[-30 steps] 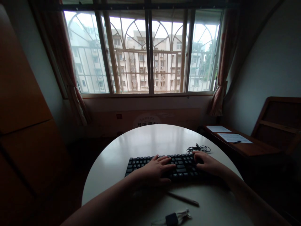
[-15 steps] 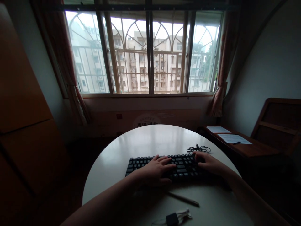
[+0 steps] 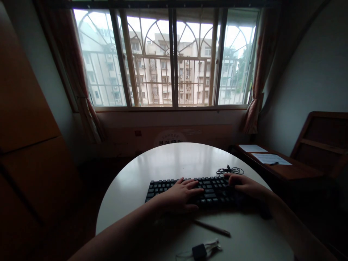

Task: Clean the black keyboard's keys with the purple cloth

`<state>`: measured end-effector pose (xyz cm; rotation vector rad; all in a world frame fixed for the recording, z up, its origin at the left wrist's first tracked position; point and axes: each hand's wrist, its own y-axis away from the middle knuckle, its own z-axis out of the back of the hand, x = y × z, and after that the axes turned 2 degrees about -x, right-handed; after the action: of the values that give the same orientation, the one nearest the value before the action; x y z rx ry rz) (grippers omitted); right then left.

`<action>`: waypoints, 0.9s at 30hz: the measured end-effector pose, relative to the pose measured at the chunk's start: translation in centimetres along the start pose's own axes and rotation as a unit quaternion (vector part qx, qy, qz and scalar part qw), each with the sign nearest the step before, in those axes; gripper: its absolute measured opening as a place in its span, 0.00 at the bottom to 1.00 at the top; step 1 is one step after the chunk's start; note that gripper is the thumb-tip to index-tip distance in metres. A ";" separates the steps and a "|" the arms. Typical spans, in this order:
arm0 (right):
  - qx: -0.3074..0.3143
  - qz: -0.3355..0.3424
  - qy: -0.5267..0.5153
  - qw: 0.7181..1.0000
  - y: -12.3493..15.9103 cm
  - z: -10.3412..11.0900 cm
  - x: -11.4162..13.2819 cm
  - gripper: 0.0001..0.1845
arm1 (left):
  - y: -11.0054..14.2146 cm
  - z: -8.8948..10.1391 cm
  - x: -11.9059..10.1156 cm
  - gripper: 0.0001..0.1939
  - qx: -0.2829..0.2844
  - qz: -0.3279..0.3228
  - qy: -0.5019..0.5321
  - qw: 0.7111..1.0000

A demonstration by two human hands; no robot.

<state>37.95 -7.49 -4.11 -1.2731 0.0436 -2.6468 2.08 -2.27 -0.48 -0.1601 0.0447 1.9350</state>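
A black keyboard [image 3: 210,195] lies across the round white table [image 3: 122,197]. My left hand [image 3: 185,194] rests flat over its middle, fingers spread on the keys, holding nothing. At the keyboard's right end is my right hand [image 3: 239,184], its fingers curled in over the upper right keys. Whatever lies between those fingers is hidden in shadow. A dark shape [image 3: 265,213] shows under my right wrist; its kind is unclear. Just behind the right hand sits a coiled black cable [image 3: 230,170]. Nearer me lies a slim pen-like stick [image 3: 213,228].
A small black square piece [image 3: 199,251] with pale strands lies at the table's near side. To the right, a wooden chair or bench [image 3: 307,172] holds paper sheets [image 3: 272,158] and a dark pen [image 3: 274,163]. An orange-brown cabinet [image 3: 29,174] stands left, with a barred window ahead.
My right hand has shifted slightly to the right, its wrist a little higher. My left hand stays on the keys. The camera view has tilted very slightly.
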 end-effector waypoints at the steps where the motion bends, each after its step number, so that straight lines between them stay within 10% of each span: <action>1: 0.001 0.002 0.003 1.000 0.0 0.0 0.0 0.13 | 0.0 0.0 0.0 0.37 0.001 0.000 0.000 1.000; 27: 0.024 -0.006 0.005 1.000 0.1 0.2 0.1 0.20 | 0.1 -0.2 0.3 0.37 0.000 -0.001 0.012 1.000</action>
<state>38.08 -7.55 -3.89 -1.2479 -0.0257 -2.6487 1.90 -2.07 -0.76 -0.1836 0.0615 1.9308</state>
